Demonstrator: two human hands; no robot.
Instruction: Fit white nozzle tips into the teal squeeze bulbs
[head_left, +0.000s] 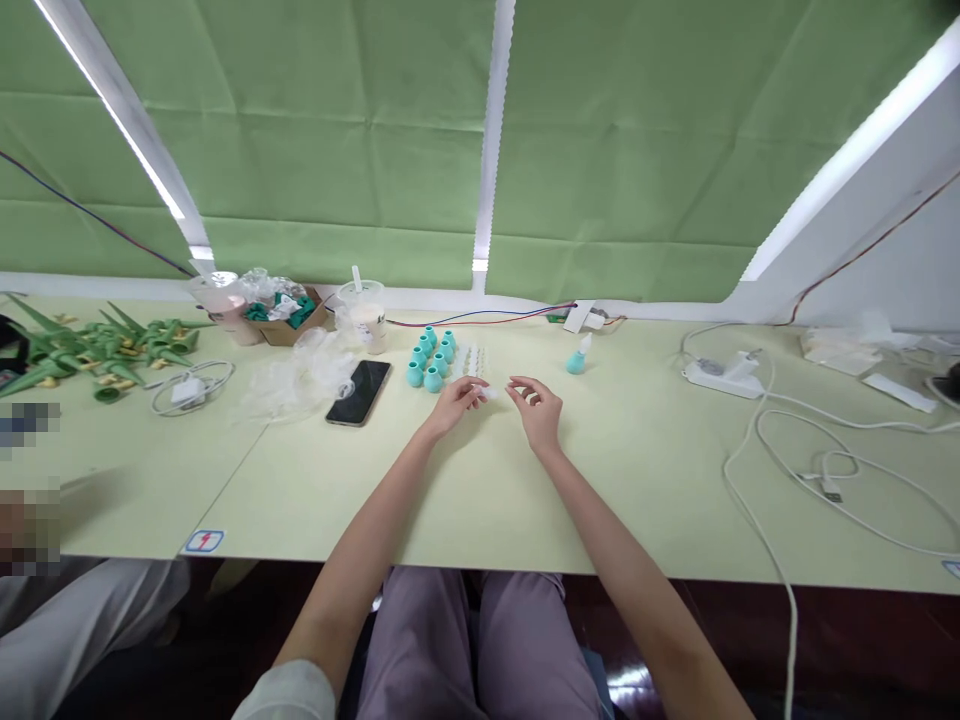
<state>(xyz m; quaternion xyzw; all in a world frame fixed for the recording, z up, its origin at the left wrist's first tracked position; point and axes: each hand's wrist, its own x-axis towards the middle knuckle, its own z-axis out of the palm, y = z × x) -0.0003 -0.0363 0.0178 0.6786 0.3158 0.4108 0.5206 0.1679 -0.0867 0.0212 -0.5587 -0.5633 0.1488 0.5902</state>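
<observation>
My left hand (459, 402) is closed in a pinch on a small translucent white piece (488, 393), whose exact kind is too small to make out. Just to its right, my right hand (538, 408) has thumb and fingertips drawn together; whether anything tiny sits between them is not visible. Beyond the left hand stand several small round turquoise bottles (433, 378) with open necks, in two rows. Beside them lie rows of small whitish parts (472, 358). Farther right, a single turquoise bottle with a white pointed tip (576, 361) stands upright.
Left of the bottles are a black phone (359, 393), crumpled clear plastic (300, 378), drink cups (367, 318) and a cardboard box (289, 325). Green plant-like pieces (112, 345) and another person's leg (90, 610) are far left. White cables (757, 420) and a power strip (724, 378) lie right.
</observation>
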